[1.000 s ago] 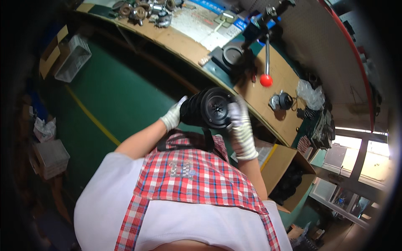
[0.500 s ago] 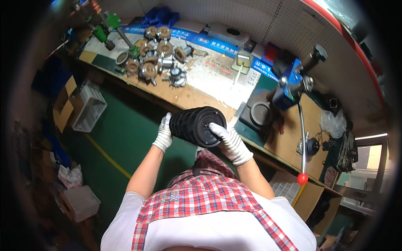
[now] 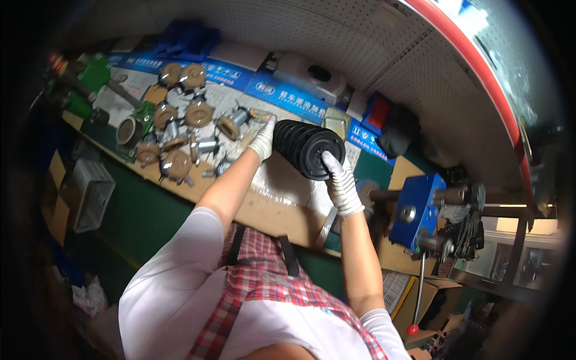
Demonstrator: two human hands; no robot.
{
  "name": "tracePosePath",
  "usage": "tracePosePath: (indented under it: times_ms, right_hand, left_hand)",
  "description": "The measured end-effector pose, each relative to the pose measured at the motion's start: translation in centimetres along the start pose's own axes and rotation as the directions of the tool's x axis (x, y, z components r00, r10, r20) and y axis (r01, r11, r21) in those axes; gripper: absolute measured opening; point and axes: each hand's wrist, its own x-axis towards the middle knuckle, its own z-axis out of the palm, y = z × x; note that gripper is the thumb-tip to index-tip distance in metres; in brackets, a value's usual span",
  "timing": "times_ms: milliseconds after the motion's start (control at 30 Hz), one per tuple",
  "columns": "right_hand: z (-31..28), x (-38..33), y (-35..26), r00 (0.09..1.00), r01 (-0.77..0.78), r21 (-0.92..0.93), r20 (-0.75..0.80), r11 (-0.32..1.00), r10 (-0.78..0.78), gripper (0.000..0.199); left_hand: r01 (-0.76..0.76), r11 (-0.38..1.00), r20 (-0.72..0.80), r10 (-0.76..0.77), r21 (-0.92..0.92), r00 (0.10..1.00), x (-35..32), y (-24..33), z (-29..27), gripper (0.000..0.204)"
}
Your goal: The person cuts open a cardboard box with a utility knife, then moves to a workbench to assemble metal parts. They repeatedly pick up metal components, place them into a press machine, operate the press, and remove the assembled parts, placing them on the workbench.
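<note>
Between my gloved hands lies a stack of round black plastic parts (image 3: pixel 300 147), tilted over the workbench with one disc-shaped end toward me. My left hand (image 3: pixel 263 140), in a white striped glove, is closed on the far left end, its fingertips partly hidden. At the near end my right hand (image 3: pixel 341 185) grips the stack, thumb pressed near the middle of the disc. Left of my left hand, several brown-ringed metal motor parts (image 3: pixel 198 113) lie on the bench.
A blue hand press (image 3: pixel 414 210) with a red-knobbed lever (image 3: pixel 414 329) stands on the right. Green clamp tools (image 3: pixel 96 73) are at the back left. The workbench (image 3: pixel 282 216) has a pegboard (image 3: pixel 360 36) behind it. A white crate (image 3: pixel 95 195) sits on the floor at left.
Both hands have carried the black stack forward, from in front of the bench edge to over the bench. My view has shifted and tilted, and the bench appears closer.
</note>
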Motion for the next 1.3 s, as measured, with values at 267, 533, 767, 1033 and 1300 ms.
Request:
tracePosePath:
  times_ms: [267, 533, 767, 1033, 1300]
  right_hand:
    - [-3.5, 14.3, 2.3, 0.964, -0.116, 0.024, -0.237, 0.993, 0.118, 0.057]
    - [-1.2, 22.1, 1.0, 0.872, -0.354, -0.097, -0.393, 0.93, 0.291, 0.067]
    - [0.3, 25.5, 0.8, 0.894, -0.334, -0.231, -0.384, 0.914, 0.23, 0.068]
    - [-4.0, 12.0, 3.1, 0.694, -0.033, -0.251, -0.702, 0.968, -0.158, 0.068]
    - [-13.7, 7.4, 16.3, 0.722, -0.501, -0.826, -0.564, 0.259, -0.402, 0.035]
  left_hand:
    - [0.052, 0.951, -0.011, -0.051, 0.306, 0.999, 20.1, 0.7, 3.0, 0.094]
    - [0.086, 0.542, -0.274, 0.276, 0.836, 0.921, 15.7, 4.3, 3.8, 0.082]
    - [0.132, -0.435, 0.105, 0.479, 0.891, 0.872, -4.9, 18.3, -1.1, 0.06]
    - [-0.333, -0.411, 0.511, 0.472, 0.849, 0.719, -16.5, 12.6, -9.9, 0.057]
    - [-0.079, -0.404, 0.179, 0.214, 0.911, 0.96, -14.7, 4.2, -12.1, 0.061]
